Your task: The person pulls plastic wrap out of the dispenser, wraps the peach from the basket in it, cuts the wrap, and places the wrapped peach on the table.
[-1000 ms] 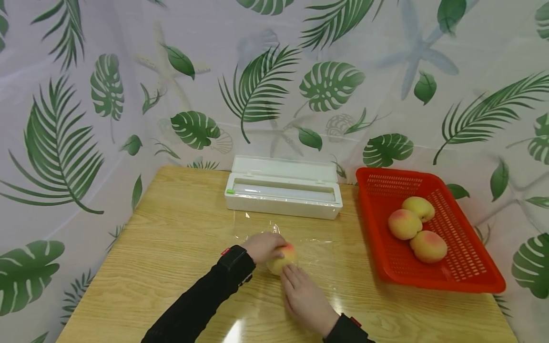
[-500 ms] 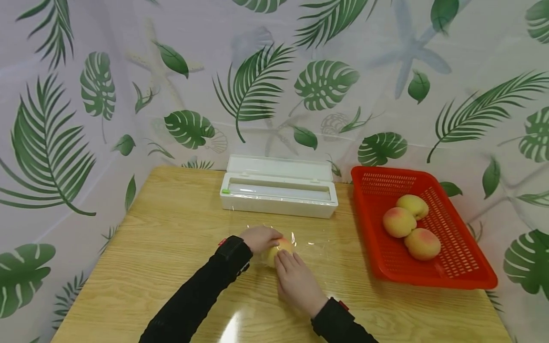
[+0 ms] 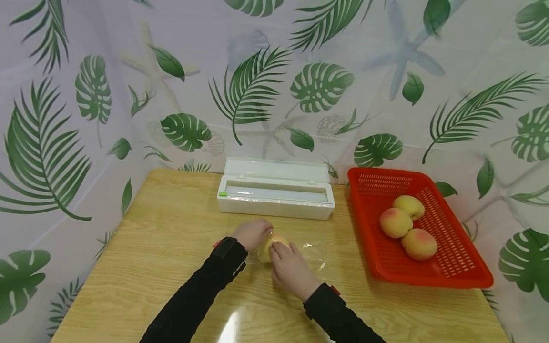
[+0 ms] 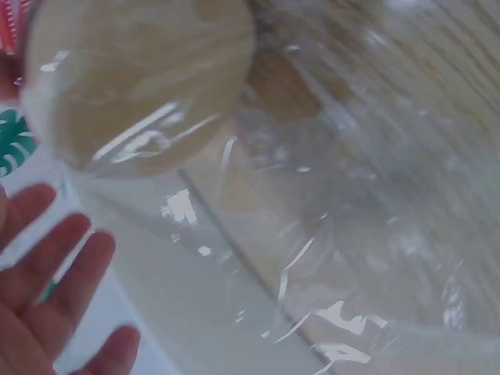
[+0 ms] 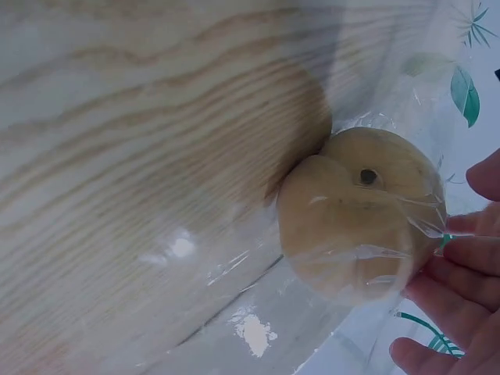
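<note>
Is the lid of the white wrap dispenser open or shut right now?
Open. The dispenser has its lid tipped back toward the wall, with the film roll showing in the slot.

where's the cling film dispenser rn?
Head view: the white cling film dispenser sits lid open at the table's far edge, just beyond both hands on the wrapped peach, left of the red basket.
</note>
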The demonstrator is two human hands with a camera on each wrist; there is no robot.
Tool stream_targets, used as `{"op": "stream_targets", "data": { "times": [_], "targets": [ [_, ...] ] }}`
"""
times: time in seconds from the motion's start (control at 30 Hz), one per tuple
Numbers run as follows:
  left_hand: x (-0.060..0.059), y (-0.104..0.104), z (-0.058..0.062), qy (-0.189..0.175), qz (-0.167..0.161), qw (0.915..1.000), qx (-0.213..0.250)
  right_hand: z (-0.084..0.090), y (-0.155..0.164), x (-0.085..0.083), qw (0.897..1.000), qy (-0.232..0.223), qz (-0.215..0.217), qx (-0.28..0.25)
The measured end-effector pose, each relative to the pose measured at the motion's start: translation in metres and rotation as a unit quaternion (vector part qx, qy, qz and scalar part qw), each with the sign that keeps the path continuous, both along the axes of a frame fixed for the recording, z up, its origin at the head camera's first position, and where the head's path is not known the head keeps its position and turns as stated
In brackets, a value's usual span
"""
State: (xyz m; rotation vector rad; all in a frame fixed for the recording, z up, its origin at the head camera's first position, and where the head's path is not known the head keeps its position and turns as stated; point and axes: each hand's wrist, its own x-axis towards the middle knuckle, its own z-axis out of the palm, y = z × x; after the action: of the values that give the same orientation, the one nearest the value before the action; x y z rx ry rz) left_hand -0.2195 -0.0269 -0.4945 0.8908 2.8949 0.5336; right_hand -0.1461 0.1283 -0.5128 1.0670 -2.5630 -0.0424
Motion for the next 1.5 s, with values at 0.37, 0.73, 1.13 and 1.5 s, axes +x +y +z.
{"op": "stream_targets", "data": {
  "times": [0.37, 0.73, 1.13, 1.5],
  "targets": [
    [0.052, -0.003, -0.006, 0.198, -0.039, 0.9792, -0.025, 0.0, 0.009, -0.011, 0.997, -0.063, -0.031, -0.033],
    [0.048, 0.003, -0.029, 0.137, -0.004, 0.9891, -0.055, -0.018, 0.027, -0.016, 0.985, -0.129, 0.0, -0.113],
    [0.037, 0.004, -0.026, 0.119, -0.005, 0.9927, -0.016, -0.01, 0.079, -0.018, 0.95, -0.218, -0.153, -0.166],
    [0.039, 0.002, -0.026, 0.124, -0.013, 0.992, -0.02, -0.008, 0.094, -0.02, 0.928, -0.269, -0.161, -0.203]
  ]
}}
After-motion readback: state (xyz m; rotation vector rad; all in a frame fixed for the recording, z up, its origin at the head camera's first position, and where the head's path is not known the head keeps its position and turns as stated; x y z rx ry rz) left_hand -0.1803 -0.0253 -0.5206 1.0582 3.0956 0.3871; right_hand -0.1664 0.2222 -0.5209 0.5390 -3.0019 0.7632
